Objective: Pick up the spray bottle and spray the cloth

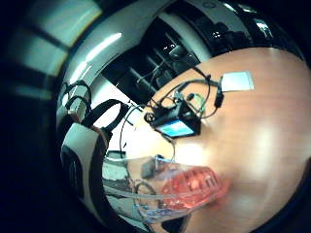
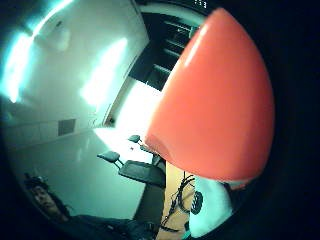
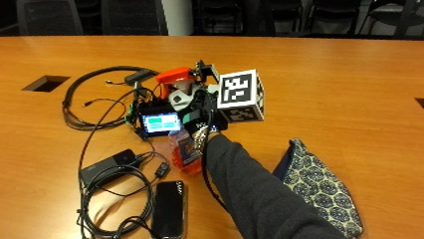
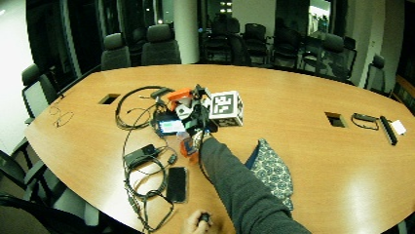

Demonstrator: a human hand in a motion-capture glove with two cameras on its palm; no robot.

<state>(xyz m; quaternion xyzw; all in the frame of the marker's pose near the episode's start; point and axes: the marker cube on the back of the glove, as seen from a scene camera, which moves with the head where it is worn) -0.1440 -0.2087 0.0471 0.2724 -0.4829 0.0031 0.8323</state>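
The right hand [image 3: 199, 107] seems to grip the spray bottle [image 3: 185, 149], fingers apparently wrapped round its neck; next, aim at the cloth [image 3: 318, 184] beside them.

no text can be read on the spray bottle [image 3: 186, 149] (its label is blurred).

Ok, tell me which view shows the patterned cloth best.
The outside view: the patterned cloth lies on the table beside the person's sleeve, its print plainly visible. The wide outside view shows the whole cloth, only smaller. Neither palm view shows it.
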